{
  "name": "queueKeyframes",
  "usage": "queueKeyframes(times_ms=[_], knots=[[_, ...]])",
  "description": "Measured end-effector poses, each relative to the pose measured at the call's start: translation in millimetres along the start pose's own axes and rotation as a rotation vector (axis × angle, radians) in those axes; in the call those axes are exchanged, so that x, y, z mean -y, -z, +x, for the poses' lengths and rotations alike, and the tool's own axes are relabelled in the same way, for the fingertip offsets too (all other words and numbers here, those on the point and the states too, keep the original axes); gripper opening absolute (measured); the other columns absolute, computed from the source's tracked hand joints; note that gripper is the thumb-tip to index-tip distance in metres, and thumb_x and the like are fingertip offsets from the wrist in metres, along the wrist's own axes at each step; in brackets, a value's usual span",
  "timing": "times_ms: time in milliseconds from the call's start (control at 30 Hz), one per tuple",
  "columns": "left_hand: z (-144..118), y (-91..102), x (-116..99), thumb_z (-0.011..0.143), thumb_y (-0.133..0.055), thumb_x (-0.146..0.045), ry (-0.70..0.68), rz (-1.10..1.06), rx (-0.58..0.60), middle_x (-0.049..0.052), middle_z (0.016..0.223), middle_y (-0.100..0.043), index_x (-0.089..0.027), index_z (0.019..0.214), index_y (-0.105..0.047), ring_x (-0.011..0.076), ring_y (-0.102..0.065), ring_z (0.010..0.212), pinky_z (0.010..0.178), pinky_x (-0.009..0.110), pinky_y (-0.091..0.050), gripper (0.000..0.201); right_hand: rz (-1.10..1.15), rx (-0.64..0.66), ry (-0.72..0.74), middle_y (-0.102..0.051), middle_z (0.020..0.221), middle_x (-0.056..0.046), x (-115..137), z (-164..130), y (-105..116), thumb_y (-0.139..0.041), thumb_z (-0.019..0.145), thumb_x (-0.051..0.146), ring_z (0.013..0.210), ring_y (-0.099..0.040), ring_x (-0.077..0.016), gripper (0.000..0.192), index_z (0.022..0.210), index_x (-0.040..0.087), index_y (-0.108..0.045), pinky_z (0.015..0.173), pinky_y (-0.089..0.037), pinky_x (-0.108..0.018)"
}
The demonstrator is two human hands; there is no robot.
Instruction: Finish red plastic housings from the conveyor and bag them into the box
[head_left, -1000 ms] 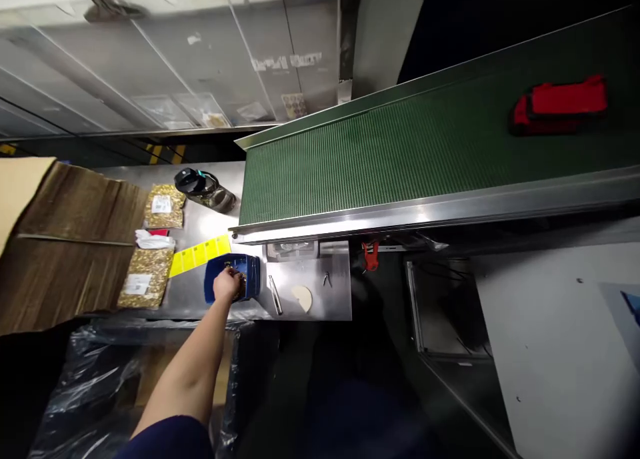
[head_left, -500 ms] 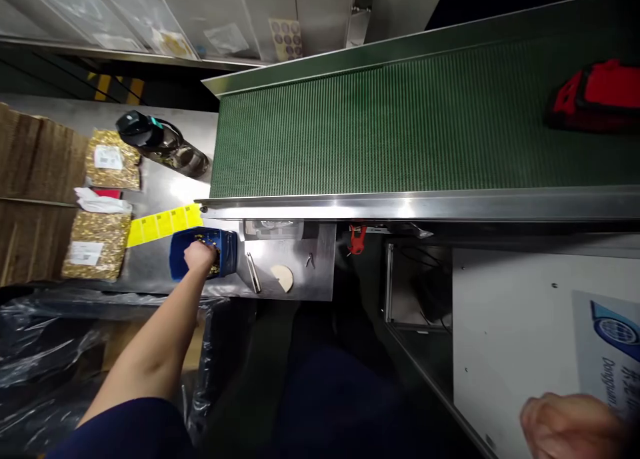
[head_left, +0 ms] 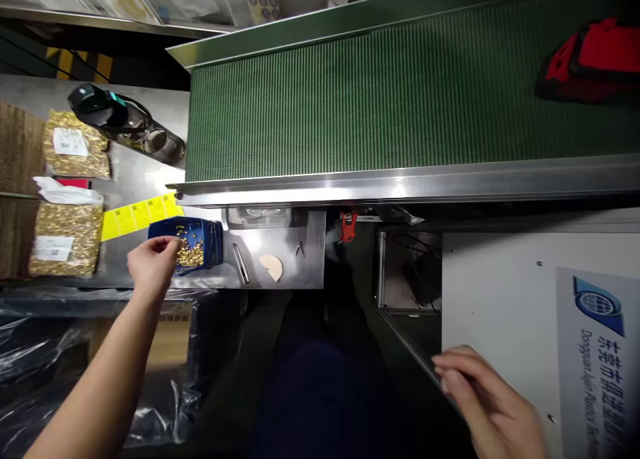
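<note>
The person's left hand (head_left: 153,262) is over the left side of a blue plastic bin (head_left: 215,242), fingertips in a narrow pinch; I can't tell whether they hold anything. Small gold-coloured pieces (head_left: 193,254) lie inside it, on the metal table (head_left: 311,267). Near right, the right hand (head_left: 493,399) has thumb and forefinger slightly apart.

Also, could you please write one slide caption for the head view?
Left hand at a blue bin of small golden parts; right hand near a white panel; green conveyor beyond.
</note>
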State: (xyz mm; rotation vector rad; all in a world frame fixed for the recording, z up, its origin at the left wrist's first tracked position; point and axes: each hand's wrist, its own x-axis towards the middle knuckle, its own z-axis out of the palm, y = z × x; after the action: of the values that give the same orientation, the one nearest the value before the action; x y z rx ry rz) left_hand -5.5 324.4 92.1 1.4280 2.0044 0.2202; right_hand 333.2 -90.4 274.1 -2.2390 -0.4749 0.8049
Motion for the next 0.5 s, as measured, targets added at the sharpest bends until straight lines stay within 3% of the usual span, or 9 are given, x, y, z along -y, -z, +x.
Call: queueKeyframes(times_ms=[33,100,200,233,300,400,500], knots=[[-24.1,-1.1,-3.2,0.083,-0.07,-0.033,-0.006,-0.072,0.088,0.003,0.08,-0.065,-0.016,0.097,-0.069,0.0187,-0.058,0.084,0.085,0.033,-0.043,0.022,0.028,0.041,-0.049,-0.072,0.085,-0.007,-6.2,3.2,-12.5,-0.068,0.091,0.046,0.069,-0.069,-0.0199,0.022,0.095,0.026,-0.077,0.058,-0.059,-0.025],[-83.1,-11.6,-9.9,0.079,-0.073,-0.038,0.002,-0.203,0.369,0.005,0.087,-0.071,-0.017,0.095,-0.071,0.0177,-0.061,0.08,0.079,0.031,-0.048,0.026,0.099,0.175,-0.135,-0.072,0.085,-0.005,-14.3,8.6,-42.7,-0.062,0.097,0.046,0.072,-0.069,-0.0178,0.026,0.103,0.025,-0.075,0.066,-0.06,-0.025],[-181.7,-36.7,-22.6,0.071,-0.084,-0.044,0.085,-0.316,0.816,0.006,0.078,-0.071,-0.015,0.083,-0.075,0.0169,-0.062,0.07,0.066,0.028,-0.05,0.032,0.196,0.436,-0.148,-0.074,0.099,-0.006,-15.7,8.6,-86.9,-0.058,0.1,0.042,0.085,-0.071,-0.0179,0.026,0.112,0.026,-0.073,0.077,-0.06,-0.027],[-211.2,-43.9,-27.1,0.072,-0.085,-0.041,0.219,-0.441,1.02,0.006,0.078,-0.069,-0.015,0.084,-0.076,0.0146,-0.061,0.071,0.065,0.024,-0.049,0.031,0.214,0.495,-0.116,-0.073,0.103,-0.005,-14.4,6.5,-97.6,-0.059,0.1,0.039,0.09,-0.071,-0.0181,0.024,0.115,0.027,-0.073,0.08,-0.06,-0.028],[-257.5,-53.2,-34.5,0.075,-0.087,-0.038,0.433,-0.639,1.249,0.003,0.075,-0.066,-0.014,0.083,-0.076,0.0089,-0.057,0.067,0.062,0.018,-0.045,0.028,0.244,0.554,-0.048,-0.07,0.108,-0.005,-11.4,0.9,-110.0,-0.061,0.098,0.033,0.095,-0.07,-0.0177,0.023,0.117,0.028,-0.073,0.082,-0.059,-0.027],[-291.9,-56.1,-38.7,0.076,-0.088,-0.034,0.624,-0.754,1.36,0.002,0.077,-0.066,-0.013,0.087,-0.079,0.0048,-0.055,0.067,0.066,0.013,-0.046,0.026,0.334,0.582,-0.049,-0.067,0.107,-0.004,-8.8,-6.8,-109.2,-0.062,0.098,0.031,0.093,-0.07,-0.0161,0.024,0.118,0.027,-0.074,0.08,-0.06,-0.025],[-300.4,-54.2,-37.4,0.075,-0.09,-0.034,0.65,-0.701,1.379,0.002,0.079,-0.069,-0.012,0.096,-0.08,0.0047,-0.057,0.068,0.068,0.012,-0.047,0.032,0.344,0.561,-0.051,-0.07,0.103,-0.003,-7.0,-12.4,-96.4,-0.065,0.097,0.032,0.089,-0.071,-0.0156,0.021,0.112,0.027,-0.079,0.079,-0.059,-0.025]])
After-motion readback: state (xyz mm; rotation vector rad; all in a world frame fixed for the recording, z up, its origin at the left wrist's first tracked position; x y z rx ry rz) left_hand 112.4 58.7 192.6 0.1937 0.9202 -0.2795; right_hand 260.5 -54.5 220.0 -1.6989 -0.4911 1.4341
